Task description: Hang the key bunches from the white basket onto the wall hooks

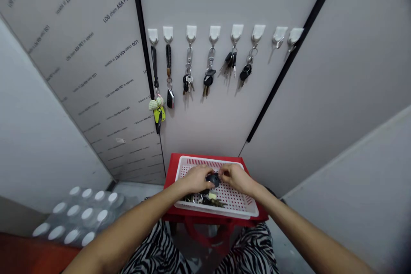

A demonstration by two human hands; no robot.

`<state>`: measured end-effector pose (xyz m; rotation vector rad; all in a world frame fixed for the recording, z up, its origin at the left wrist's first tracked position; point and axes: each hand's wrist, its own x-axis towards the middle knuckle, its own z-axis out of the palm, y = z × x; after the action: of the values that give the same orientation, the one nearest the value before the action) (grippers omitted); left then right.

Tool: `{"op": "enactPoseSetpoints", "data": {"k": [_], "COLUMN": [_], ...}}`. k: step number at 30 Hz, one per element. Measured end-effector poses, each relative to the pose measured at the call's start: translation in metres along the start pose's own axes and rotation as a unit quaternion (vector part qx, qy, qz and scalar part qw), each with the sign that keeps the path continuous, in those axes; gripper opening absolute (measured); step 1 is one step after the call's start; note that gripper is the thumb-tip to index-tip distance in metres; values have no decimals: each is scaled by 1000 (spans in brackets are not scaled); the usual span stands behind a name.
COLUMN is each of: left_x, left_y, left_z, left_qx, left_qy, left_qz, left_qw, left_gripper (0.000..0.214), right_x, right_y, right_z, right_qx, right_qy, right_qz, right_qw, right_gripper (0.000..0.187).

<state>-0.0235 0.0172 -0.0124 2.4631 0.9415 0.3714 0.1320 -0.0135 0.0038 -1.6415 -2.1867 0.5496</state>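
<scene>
Over a white perforated basket (250,212), my left hand (196,179) has its fingers closed around a black key fob (213,179). My right hand (236,177) is just to the right of the fob, thumb and fingers pinched together. Whatever lies between those right fingertips is too small to make out. More keys (218,202) lie in the basket below my left hand, with a metal ring (197,199) and a pale yellow tag (212,196) among them.
The basket stands on a red surface (173,165). White hooks (215,33) line the wall ahead, several carrying keys (208,80); a key with a black strap (168,58) hangs at left. Wrapped bottles with white caps (86,213) stand on the floor at left.
</scene>
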Motion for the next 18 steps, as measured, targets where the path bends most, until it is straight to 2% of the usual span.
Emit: {"op": "enactPoseSetpoints", "data": {"k": [4, 7, 10, 14, 18], "left_x": [7, 17, 29, 51, 81], "left_y": [6, 13, 22, 43, 76], "left_z": [-6, -12, -19, -39, -72], "left_qx": [-167, -324, -426, -467, -413], "left_qy": [19, 14, 29, 62, 117], "left_qz": [-4, -2, 19, 38, 11], "left_qw": [986, 946, 904, 881, 903], "left_gripper": [32, 31, 33, 28, 25], "right_x": [4, 8, 12, 18, 24], "right_y": [-12, -20, -24, -29, -35], "right_z": [-27, -45, -61, -91, -137], "right_qx": [163, 273, 329, 307, 253], "right_qy": [9, 27, 51, 115, 210], "right_qz": [55, 90, 102, 79, 62], "right_qw": [985, 957, 938, 941, 942], "right_gripper": [13, 14, 16, 15, 13]}}
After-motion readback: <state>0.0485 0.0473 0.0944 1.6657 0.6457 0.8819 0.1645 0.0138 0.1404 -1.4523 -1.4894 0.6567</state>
